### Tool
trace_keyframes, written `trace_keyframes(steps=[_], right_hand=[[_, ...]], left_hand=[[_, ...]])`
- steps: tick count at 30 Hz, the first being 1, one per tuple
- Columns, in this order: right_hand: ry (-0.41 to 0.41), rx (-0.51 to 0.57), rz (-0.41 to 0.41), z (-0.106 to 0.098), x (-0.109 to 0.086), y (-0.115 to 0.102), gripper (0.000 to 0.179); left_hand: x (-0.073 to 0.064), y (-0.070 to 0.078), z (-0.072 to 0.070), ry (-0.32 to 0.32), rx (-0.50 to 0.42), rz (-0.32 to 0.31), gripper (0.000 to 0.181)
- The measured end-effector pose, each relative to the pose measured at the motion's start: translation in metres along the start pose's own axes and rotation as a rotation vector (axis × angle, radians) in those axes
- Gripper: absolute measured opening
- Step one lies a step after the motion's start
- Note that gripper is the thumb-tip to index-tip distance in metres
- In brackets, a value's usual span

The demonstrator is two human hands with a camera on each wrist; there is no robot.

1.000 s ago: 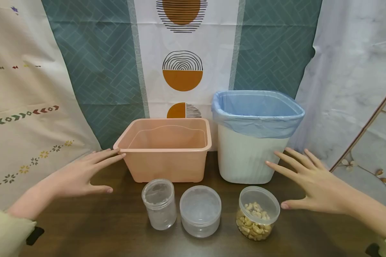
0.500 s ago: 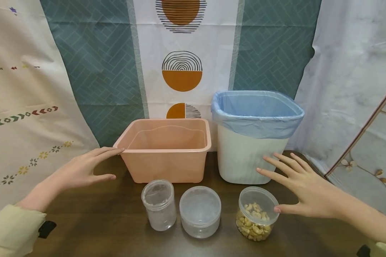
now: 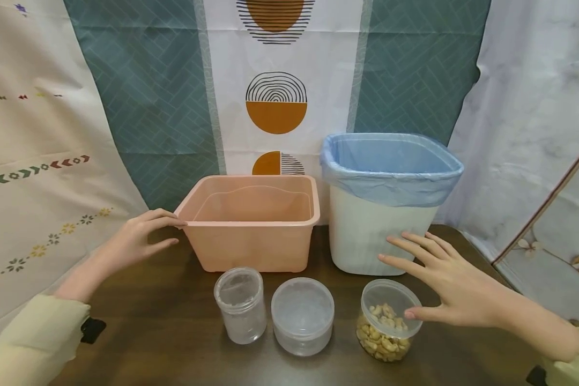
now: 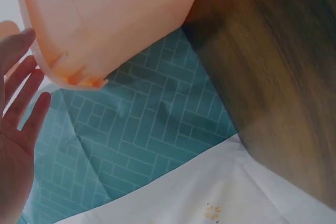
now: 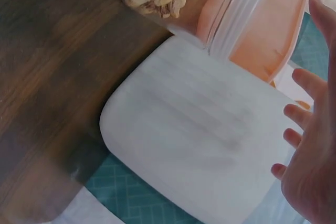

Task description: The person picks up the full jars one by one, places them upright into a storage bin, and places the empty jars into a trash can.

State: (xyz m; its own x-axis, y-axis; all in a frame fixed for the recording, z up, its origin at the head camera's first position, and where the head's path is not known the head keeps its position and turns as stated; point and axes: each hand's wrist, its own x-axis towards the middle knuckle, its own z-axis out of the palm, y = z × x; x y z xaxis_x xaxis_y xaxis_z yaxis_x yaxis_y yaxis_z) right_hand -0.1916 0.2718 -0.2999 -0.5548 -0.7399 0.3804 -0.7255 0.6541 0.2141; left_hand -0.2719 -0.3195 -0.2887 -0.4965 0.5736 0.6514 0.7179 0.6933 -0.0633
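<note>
Right hand (image 3: 451, 289) spread, thumb just beside the lidded cashew jar (image 3: 383, 342); left hand (image 3: 135, 238) loosely extended at the rim of the pink tub (image 3: 251, 247) — touching or not, I cannot tell — tall jar (image 3: 243, 323) and short jar (image 3: 302, 335) between them on the worktop (image 3: 159, 332), white bin (image 3: 366, 236) behind the cashews

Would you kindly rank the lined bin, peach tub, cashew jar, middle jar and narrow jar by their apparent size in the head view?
1. Lined bin
2. Peach tub
3. Cashew jar and middle jar: too alike to rank
4. Narrow jar
</note>
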Motion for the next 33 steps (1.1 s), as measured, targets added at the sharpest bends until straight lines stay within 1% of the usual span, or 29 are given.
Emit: trace_keyframes(steps=[3, 6, 9, 13, 17, 19, 22, 26, 29, 33], right_hand=[[0.008, 0.002, -0.013, 0.002, 0.001, -0.002, 0.089], [0.01, 0.011, -0.014, 0.004, 0.002, -0.004, 0.091], [0.035, 0.023, -0.027, 0.006, 0.002, -0.004, 0.093], [0.072, 0.038, -0.06, 0.008, 0.004, -0.006, 0.092], [0.063, 0.064, -0.064, 0.01, 0.006, -0.01, 0.091], [0.044, 0.083, -0.057, 0.011, 0.006, -0.012, 0.091], [-0.008, 0.12, -0.042, 0.012, 0.007, -0.015, 0.091], [-0.082, 0.153, -0.026, 0.014, 0.008, -0.019, 0.089], [-0.113, 0.155, -0.041, 0.015, 0.009, -0.02, 0.09], [-0.141, 0.154, -0.077, 0.017, 0.009, -0.021, 0.089]], left_hand=[[0.002, -0.002, 0.004, 0.038, -0.019, -0.007, 0.046], [0.004, -0.004, 0.009, 0.067, -0.046, -0.043, 0.04], [0.005, -0.005, 0.014, 0.101, -0.073, -0.084, 0.036], [0.004, -0.005, 0.02, 0.149, -0.096, -0.126, 0.034], [0.001, -0.004, 0.026, 0.2, -0.131, -0.164, 0.033], [0.001, -0.004, 0.028, 0.215, -0.147, -0.181, 0.032], [0.001, -0.003, 0.03, 0.217, -0.163, -0.212, 0.03], [0.003, -0.003, 0.03, 0.193, -0.183, -0.267, 0.028], [0.005, -0.003, 0.029, 0.173, -0.187, -0.302, 0.027], [0.005, -0.003, 0.03, 0.163, -0.177, -0.323, 0.027]])
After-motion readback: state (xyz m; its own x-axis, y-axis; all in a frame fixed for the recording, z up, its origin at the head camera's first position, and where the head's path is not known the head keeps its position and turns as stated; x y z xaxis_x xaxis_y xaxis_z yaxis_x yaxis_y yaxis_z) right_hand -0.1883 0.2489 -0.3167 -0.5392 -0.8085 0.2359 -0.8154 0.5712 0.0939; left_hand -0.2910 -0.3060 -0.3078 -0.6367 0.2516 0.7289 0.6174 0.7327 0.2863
